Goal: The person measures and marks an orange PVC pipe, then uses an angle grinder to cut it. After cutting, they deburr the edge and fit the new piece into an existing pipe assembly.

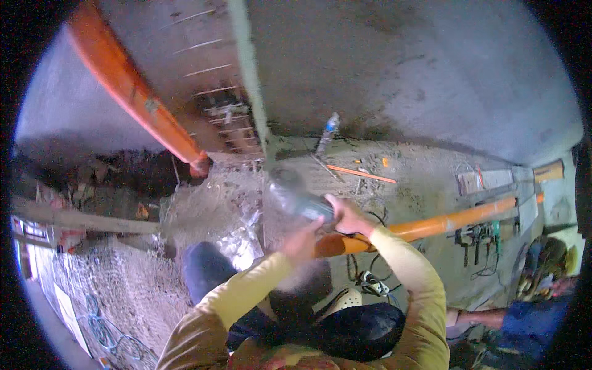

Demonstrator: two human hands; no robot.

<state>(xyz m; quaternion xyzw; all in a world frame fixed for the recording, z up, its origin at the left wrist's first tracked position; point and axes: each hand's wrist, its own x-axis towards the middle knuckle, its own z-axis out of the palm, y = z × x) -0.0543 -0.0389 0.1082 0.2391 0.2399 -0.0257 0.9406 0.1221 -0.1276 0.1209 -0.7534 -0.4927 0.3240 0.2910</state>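
Note:
Both my hands are on a dark grey power tool (pixel 308 206), apparently an angle grinder, whose rounded head (pixel 285 183) is blurred and points away from me towards the foot of the wall. My right hand (pixel 349 217) is closed around the rear of its body. My left hand (pixel 300 242), smeared by motion, grips it from the near left side; some of its fingers are hidden. Just below and right of the tool lies an orange pipe (pixel 425 228), its near end close to my wrists. A dark cable (pixel 375 209) loops beside my right hand.
A clear plastic bottle (pixel 331 126) stands by the wall (pixel 394 74), near an orange rod (pixel 361 173). Another orange pipe (pixel 132 92) slants down at left. A green-handled drill (pixel 493 233) lies right. A co-worker's arm (pixel 487 318) reaches in at lower right. Crumpled plastic (pixel 242 246) is near my knee.

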